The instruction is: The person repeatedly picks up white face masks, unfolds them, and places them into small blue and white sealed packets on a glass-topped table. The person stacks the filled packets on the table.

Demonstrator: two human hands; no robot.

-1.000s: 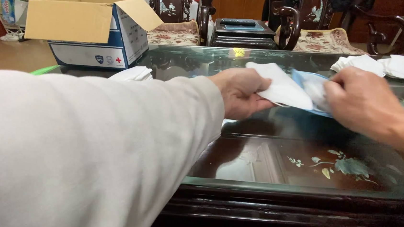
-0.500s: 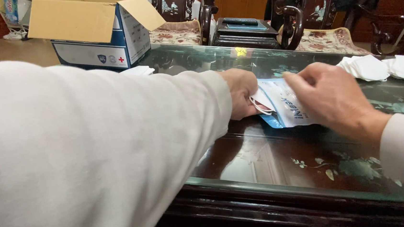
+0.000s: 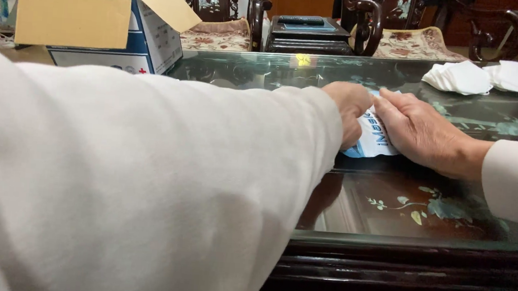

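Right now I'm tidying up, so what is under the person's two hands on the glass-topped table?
A flat white and blue packet lies pressed under the left hand and right hand. Its contents and covered part are hidden.

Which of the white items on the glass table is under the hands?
The flat white-and-blue packet, pinned between the left hand and right hand. The two piles of white masks sit untouched at the table's far right.
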